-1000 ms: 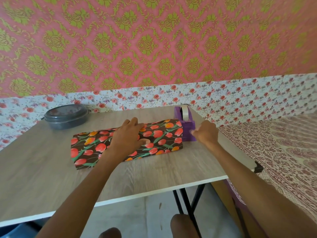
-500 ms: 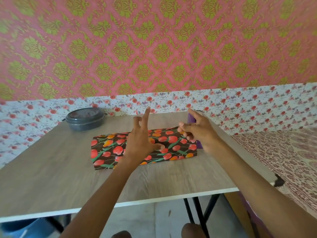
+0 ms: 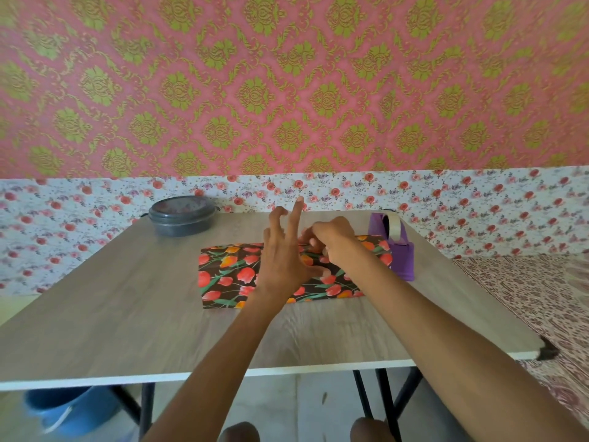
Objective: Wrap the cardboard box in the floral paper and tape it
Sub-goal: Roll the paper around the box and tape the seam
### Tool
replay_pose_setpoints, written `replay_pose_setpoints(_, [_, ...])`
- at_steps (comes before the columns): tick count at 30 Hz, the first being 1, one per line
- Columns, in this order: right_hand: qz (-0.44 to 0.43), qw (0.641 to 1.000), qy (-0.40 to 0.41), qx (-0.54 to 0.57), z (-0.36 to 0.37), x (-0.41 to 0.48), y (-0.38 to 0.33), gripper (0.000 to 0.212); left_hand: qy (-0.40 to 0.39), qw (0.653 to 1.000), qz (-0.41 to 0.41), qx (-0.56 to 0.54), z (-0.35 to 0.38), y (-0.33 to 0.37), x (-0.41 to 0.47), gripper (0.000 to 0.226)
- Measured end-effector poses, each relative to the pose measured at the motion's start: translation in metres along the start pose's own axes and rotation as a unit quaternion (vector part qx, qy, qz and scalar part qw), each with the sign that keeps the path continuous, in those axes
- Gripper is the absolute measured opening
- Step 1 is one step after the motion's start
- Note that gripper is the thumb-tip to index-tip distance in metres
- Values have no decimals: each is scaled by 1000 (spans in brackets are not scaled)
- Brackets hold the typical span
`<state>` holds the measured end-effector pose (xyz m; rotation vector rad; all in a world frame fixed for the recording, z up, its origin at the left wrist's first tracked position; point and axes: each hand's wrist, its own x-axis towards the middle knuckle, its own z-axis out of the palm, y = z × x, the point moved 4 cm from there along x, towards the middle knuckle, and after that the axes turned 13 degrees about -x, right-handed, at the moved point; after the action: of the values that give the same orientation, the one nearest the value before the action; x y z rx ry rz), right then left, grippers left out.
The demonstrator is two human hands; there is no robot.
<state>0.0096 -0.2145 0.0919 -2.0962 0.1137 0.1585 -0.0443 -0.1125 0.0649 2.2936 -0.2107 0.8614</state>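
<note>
The box wrapped in dark floral paper (image 3: 229, 272) lies flat in the middle of the table (image 3: 111, 314). My left hand (image 3: 283, 260) is over its middle, thumb down on the paper and fingers lifted straight. My right hand (image 3: 331, 244) is just to the right of it at the top seam. Its fingertips are curled and pinched together as if on a small tape strip, which is too thin to see clearly. The purple tape dispenser (image 3: 398, 253) stands against the box's right end.
A dark round lidded container (image 3: 181, 215) sits at the table's back left. The floral wall runs right behind the table. A patterned bedcover (image 3: 541, 298) lies to the right and a blue bucket (image 3: 70, 409) is under the table at the left.
My right hand left the dispenser and moved left onto the box top with pinched fingers. My left hand lifted its fingers off the paper, thumb staying down.
</note>
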Motion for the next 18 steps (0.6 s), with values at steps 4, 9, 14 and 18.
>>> replay_pose_setpoints(4, [15,998,-16,-60,4,7,-7,13,7,1000,0,-1,-1,-1,1,143])
replay_pose_setpoints(9, [16,990,-1,-137,14,19,-11,11,10,1000,4,-14,-3,-1,2,142])
replay_pose_setpoints(14, [-4,962,-36,-271,20,27,-21,32,13,1000,11,-4,-5,-1,2,141])
replay_pose_setpoints(18, [-38,945,-3,-325,19,27,-24,30,14,1000,19,-1,-5,1,1,138])
